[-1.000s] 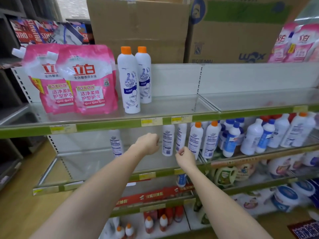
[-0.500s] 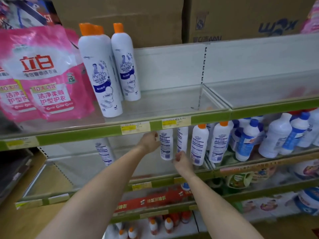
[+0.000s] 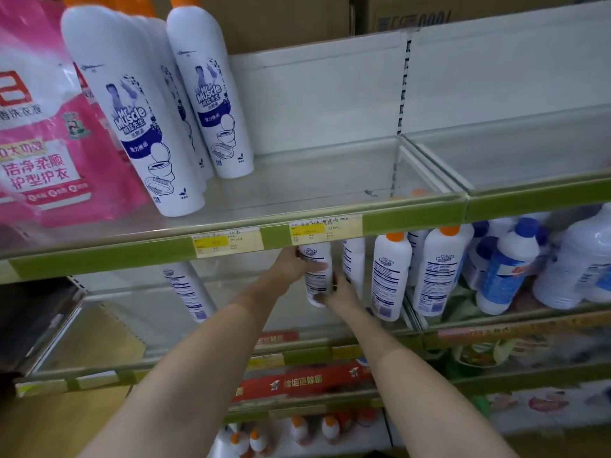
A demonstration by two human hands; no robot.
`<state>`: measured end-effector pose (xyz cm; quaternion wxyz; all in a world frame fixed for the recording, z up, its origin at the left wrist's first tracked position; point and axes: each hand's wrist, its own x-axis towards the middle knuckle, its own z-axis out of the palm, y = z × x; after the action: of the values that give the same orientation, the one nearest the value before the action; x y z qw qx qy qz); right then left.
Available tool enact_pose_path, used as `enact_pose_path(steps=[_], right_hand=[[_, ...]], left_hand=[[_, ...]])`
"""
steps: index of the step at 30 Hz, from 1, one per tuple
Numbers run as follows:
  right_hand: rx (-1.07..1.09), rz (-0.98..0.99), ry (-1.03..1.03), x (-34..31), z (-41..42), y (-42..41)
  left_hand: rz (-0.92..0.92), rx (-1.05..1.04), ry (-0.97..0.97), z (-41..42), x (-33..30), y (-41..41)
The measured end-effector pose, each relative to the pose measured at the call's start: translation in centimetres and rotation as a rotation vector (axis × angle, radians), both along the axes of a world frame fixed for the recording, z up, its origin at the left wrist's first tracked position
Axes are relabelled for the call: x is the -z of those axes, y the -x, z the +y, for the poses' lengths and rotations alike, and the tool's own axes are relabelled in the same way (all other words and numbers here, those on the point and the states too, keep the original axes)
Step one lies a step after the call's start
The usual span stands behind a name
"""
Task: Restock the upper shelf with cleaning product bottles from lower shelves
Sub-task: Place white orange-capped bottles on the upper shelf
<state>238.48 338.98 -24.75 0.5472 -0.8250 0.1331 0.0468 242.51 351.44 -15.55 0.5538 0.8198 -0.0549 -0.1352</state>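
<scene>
Nearest the camera, two bare forearms are seen rising from the bottom edge toward the centre of the frame. At centre, a white Mr Muscle bottle [image 3: 317,276] is held between both hands on the middle shelf [image 3: 496,320], just under the green price rail [image 3: 99,259]. The left hand [image 3: 292,266] is wrapped round the bottle's left side near its upper part, with fingertips laid across the label. The right hand [image 3: 342,290] is placed at the bottle's lower right; its fingers appear to be curled against the bottle's base, though the exact grip is partly hidden. The bottle's long axis is kept upright, with the top hidden behind the rail. Both hands are in contact with it, so neither is meaningfully nearer; the left sits higher, the right lower.

Just right of the hands, more orange-capped bottles [image 3: 391,276] are stood in a row, and blue-capped bottles [image 3: 506,269] are seen further right.

The relation that matters is judged to be vertical: the bare stretch of the upper shelf [image 3: 314,190] lies directly above and behind the rail, so the bottle would have to be drawn outward before being raised. On that shelf, at upper left, standing bottles [image 3: 132,120] and a pink refill pouch [image 3: 43,127] are already placed. Cardboard boxes [image 3: 281,18] are stacked furthest back, along the top.
</scene>
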Motion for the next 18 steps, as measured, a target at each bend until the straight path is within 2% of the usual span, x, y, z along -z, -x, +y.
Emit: enact_pose_path(steps=[14, 18], right_hand=[[-0.038, 0.102, 0.082, 0.2, 2.0, 4.0], [0.005, 0.070, 0.030, 0.0, 4.0, 6.8]], left_hand=[[0.047, 0.013, -0.031, 2.5, -0.3, 4.8], [0.028, -0.032, -0.063, 3.6, -0.5, 7.2]])
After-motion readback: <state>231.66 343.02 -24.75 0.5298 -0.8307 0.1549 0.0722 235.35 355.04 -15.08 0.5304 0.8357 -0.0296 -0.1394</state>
